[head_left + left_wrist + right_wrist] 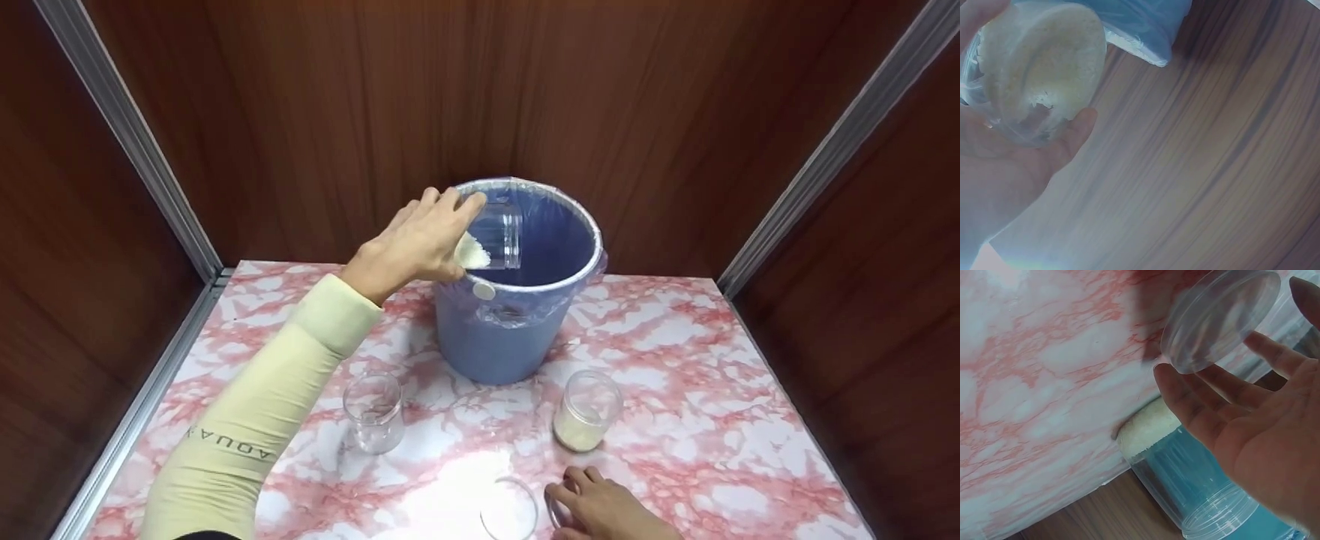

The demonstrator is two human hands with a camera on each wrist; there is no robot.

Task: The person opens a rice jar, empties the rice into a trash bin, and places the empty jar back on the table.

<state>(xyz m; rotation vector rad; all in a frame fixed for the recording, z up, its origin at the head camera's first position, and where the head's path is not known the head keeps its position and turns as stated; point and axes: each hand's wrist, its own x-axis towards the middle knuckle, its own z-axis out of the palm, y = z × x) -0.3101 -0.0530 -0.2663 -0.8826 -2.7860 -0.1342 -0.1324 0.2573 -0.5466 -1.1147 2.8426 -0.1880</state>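
Note:
My left hand grips a clear plastic jar tipped on its side, its mouth over the blue bin. White grainy stuff lies along the jar's lower wall near its base; the left wrist view shows it spread behind the jar's round bottom. Low at the front, my right hand holds a clear round lid by its edge, tilted up from the tabletop. Just beyond that hand stands a second clear jar, upright, with a pale grainy layer at its bottom.
A third clear jar stands at the left, below the left forearm. Another clear round lid lies flat on the red-and-white marbled table. Clear plastic lines the bin's rim. Dark wood panels enclose the back and sides.

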